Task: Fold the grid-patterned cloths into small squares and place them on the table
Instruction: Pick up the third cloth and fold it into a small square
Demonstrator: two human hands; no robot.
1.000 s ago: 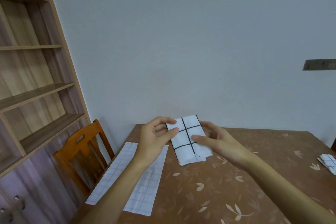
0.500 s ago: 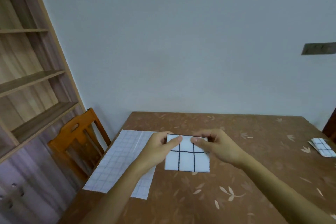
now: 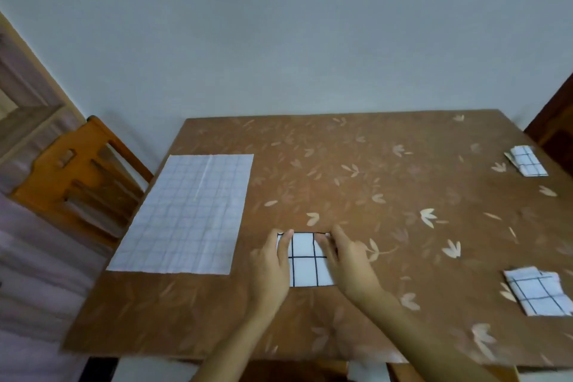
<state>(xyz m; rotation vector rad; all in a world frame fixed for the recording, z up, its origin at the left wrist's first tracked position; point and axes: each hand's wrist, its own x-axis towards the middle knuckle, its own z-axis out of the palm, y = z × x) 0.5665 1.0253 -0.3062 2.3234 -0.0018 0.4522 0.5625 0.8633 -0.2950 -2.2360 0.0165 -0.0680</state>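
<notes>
Folded cloth [image 3: 305,267] on table [image 3: 341,164] | left grip [image 3: 273,267], right grip [image 3: 348,263] flat-fingered, pressing its sides

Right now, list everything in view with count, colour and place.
table: one, brown with leaf print, centre.
spread cloth: one, white, fine grid, table's left side.
middle cloth: one, white, bold black grid, folded, under both hands.
far cloth: one, white, black grid, folded, table's far right.
near cloth: one, same, folded, table's near right.
chair: one, orange wood, left of table.
shelf: one, wood, far left.
wall: one, pale grey, behind.
left hand: one, pressed flat on middle cloth.
right hand: one, pressed flat on middle cloth.
</notes>
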